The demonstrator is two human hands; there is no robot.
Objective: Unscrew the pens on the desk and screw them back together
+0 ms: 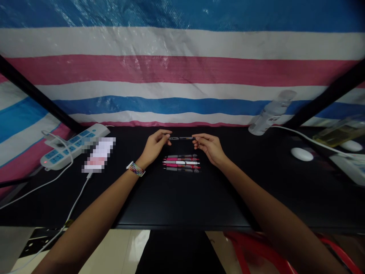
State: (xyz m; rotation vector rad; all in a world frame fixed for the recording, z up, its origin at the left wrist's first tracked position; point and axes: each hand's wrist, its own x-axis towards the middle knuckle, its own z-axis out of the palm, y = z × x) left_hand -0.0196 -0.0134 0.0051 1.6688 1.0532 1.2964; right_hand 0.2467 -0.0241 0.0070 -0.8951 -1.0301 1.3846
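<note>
A dark pen point(186, 138) lies level between my two hands, just above or on the black table; I cannot tell which. Its left end is pinched by my left hand point(156, 146), which has a colourful woven band at the wrist. The right end sits between the fingertips of my right hand point(209, 146). Nearer to me, several pens point(182, 163) rest side by side in a row, some grey or dark, some pink-red, one white in the middle.
On the left are a white power strip point(78, 142), a charging phone point(99, 154) and its white cable point(76, 199). A clear bottle point(270, 114), a white computer mouse point(302, 154) and a container of yellowish liquid point(336, 131) stand right. A striped sheet point(182, 70) hangs behind the table point(182, 205).
</note>
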